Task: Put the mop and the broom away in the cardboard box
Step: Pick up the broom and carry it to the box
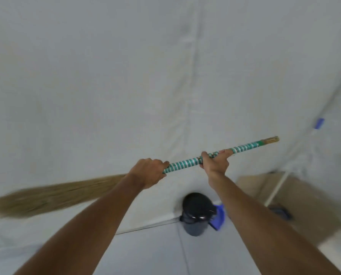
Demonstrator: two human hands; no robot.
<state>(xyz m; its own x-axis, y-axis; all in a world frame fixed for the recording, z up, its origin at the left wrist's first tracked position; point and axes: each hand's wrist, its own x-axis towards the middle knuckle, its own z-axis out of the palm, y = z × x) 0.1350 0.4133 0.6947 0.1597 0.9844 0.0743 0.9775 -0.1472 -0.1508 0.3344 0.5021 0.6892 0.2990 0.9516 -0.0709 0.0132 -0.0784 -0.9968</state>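
**Broom held level in both hands, box off to the right**

Two bare forearms reach forward from the bottom of the view. The left hand (148,171) is clenched around the broom (185,164) where the green-and-white striped handle meets the straw bristles; the knuckles face up. The right hand (215,160) grips the same handle further along, fingers curled over the top and one finger stretched along the shaft. Between the two hands a short run of striped handle shows. The broom lies almost level in the air, its blurred straw head trailing low to the left and its capped handle end pointing up to the right.

Below and beyond the hands, a black bin (196,214) stands on the pale floor against the white wall, with a blue dustpan (218,217) touching its right side. Farther right sits the cardboard box (308,205), open at the top. The mop (280,181) already stands in it: its white pole, with a blue part near the top, leans up out of the box toward the right-hand wall, and something dark lies at its foot inside the box.
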